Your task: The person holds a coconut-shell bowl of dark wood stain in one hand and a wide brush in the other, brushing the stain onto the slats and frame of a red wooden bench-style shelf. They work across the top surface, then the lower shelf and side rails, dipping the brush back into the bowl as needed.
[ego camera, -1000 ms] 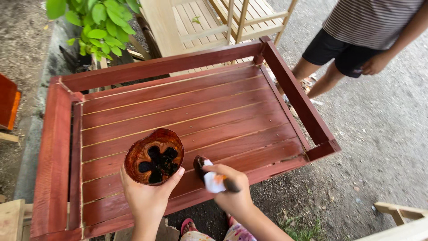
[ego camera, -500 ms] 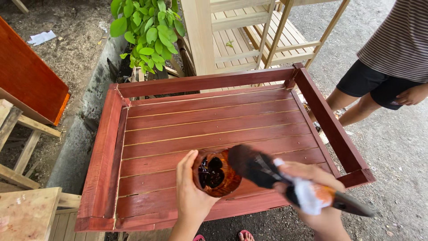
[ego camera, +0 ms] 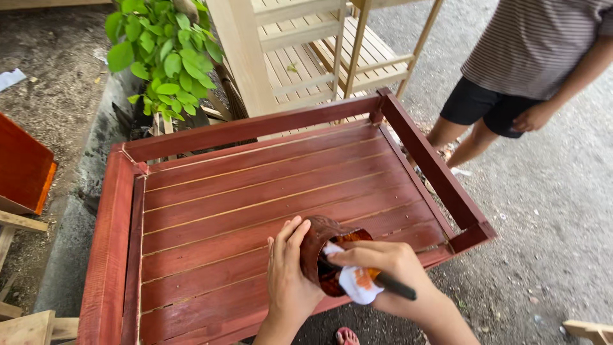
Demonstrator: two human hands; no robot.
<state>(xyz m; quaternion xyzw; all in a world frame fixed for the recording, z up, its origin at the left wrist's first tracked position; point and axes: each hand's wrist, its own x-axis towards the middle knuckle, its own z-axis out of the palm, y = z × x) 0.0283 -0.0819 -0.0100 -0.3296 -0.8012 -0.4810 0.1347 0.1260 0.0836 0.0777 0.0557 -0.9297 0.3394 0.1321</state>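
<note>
Cup (ego camera: 322, 252), stain-smeared brown, now tilts on its side over the red slatted tray (ego camera: 255, 191), mouth turned toward the right hand (ego camera: 383, 268); a second ago it faced up. Left hand (ego camera: 288, 271) cradles its wall with fingers spread. Right hand, closed around a black-handled brush (ego camera: 396, 286) wrapped in stained white cloth, has gone from beside it to its mouth.

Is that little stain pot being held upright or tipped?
Tipped: the stain pot leans in the left hand, its mouth turned toward the right hand.

Outdoor woodworking yard: stained slatted frame (ego camera: 255, 191), unpainted shelves (ego camera: 306, 57).
</note>
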